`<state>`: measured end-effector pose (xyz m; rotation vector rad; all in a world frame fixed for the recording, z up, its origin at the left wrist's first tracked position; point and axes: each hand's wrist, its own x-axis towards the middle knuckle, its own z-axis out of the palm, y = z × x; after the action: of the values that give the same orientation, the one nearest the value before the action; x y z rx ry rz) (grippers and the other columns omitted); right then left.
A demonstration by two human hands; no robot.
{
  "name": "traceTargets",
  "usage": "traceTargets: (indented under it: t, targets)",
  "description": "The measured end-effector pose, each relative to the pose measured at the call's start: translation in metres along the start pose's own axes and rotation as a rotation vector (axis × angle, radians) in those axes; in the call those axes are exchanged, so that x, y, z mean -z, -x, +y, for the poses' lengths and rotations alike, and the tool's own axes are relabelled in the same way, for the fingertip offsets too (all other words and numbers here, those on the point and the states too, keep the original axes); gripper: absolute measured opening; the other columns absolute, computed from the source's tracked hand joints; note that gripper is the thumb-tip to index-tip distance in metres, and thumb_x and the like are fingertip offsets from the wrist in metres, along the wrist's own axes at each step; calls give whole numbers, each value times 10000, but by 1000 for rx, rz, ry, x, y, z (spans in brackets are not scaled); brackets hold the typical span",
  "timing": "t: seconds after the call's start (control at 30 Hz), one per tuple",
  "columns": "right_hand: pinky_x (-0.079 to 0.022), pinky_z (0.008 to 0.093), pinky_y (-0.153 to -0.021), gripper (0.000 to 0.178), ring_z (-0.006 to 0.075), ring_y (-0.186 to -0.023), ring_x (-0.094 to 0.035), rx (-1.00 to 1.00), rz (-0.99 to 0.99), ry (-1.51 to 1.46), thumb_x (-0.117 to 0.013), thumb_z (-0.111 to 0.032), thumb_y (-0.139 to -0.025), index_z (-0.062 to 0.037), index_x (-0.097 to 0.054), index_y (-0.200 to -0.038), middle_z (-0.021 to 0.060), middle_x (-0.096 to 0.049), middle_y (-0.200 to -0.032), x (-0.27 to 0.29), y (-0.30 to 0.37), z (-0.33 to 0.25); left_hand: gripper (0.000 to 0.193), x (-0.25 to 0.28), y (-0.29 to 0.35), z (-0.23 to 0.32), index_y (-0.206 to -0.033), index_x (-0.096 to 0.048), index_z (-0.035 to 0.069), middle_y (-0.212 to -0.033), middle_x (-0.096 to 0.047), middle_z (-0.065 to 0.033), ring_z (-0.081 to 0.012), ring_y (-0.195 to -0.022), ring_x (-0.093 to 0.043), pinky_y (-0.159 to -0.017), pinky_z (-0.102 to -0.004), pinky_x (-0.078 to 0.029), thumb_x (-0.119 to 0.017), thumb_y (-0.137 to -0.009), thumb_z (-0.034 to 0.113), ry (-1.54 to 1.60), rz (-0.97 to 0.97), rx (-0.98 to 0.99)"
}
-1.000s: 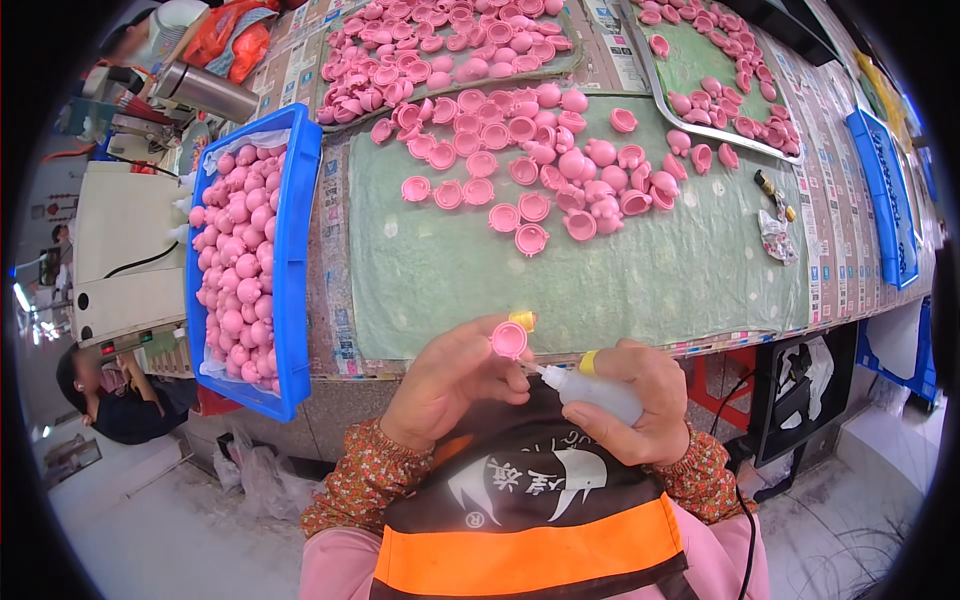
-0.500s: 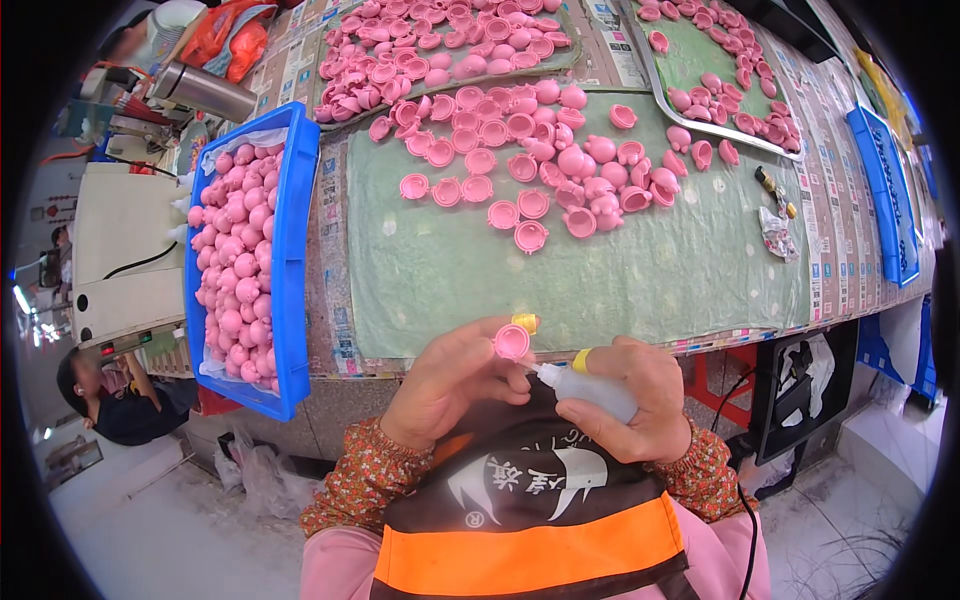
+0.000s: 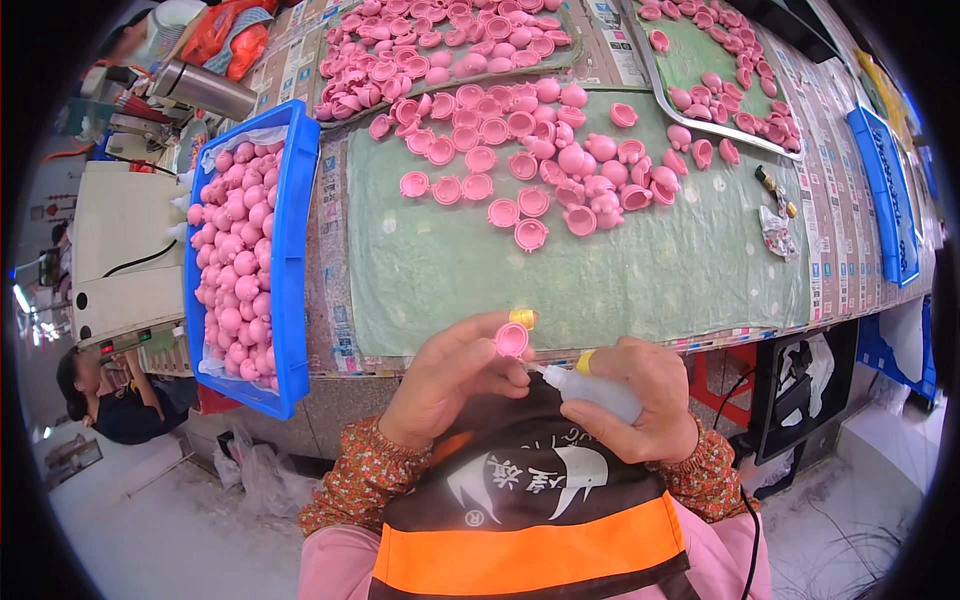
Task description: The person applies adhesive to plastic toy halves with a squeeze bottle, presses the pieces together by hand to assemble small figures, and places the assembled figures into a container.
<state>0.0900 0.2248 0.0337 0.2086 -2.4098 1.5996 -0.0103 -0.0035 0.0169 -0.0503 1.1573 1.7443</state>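
Note:
My left hand pinches a small pink plastic half-shell, its hollow side turned up. Yellow tape wraps a finger on each of my hands. Closed around a translucent squeeze bottle is my right hand. The bottle's thin nozzle points left, close to the lower edge of the half-shell; whether they touch I cannot tell. Past my hands, on a green mat, lie many loose pink half-shells, some cup side up and some dome side up.
At the left stands a blue crate full of round pink pieces. Further pink shells fill a far mat and a metal-edged tray. A small dark bottle and crumpled wrapper lie right. Another person sits at the left.
My hands stay almost in place, with only slight shifts. The half-shell and the bottle nozzle keep nearly the same position.

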Motion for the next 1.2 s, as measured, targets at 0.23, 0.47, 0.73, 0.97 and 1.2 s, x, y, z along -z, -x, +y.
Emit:
traceTargets:
  t: [0.23, 0.47, 0.73, 0.97, 1.2]
  targets:
    - [-488, 311, -573, 369, 217, -617, -636, -57, 0, -56, -841, -142, -736, -11, -631, -1009, 115, -644, -811, 8, 6, 2, 552, -2, 1, 4, -1400, -428, -59, -1147, -634, -146, -184, -962, -666, -849, -349, -593, -556, -999, 299, -16, -16, 3]
    - [-506, 281, -796, 551, 162, -944, -625, -303, 547, -246, -746, -84, -842, 17, -471, -1309, 102, -597, -1154, 38, 8, 30, 486, -3, -2, 2, -1443, -426, 22, -1200, -611, -118, -190, -981, -651, -876, -356, -572, -542, -1008, 203, 136, -69, 30]
    - [-475, 320, -967, 563, 191, -1128, -585, -185, 776, -18, -636, 74, -869, 4, -408, -1379, 142, -580, -1222, 90, 1, 92, 571, -5, -5, -3, -1444, -375, -6, -1258, -579, -173, -259, -1041, -652, -866, -390, -611, -600, -952, 178, 204, -80, -28]
    - [-465, 328, -956, 501, 219, -1108, -581, -110, 890, 442, -649, 53, -878, 19, -441, -1333, 139, -605, -1186, 86, -4, 90, 567, -4, -5, -2, -1434, -388, 9, -1265, -583, -169, -259, -1042, -652, -859, -385, -613, -614, -950, 197, 192, -67, -34]
    - [-435, 404, -801, 220, 273, -894, -548, 39, 573, 795, -713, -13, -804, -44, -655, -1015, 94, -582, -951, 48, -37, 55, 580, -3, -7, -6, -1437, -385, 8, -1239, -601, -155, -252, -1026, -653, -844, -387, -613, -619, -958, 235, 212, -37, -41]
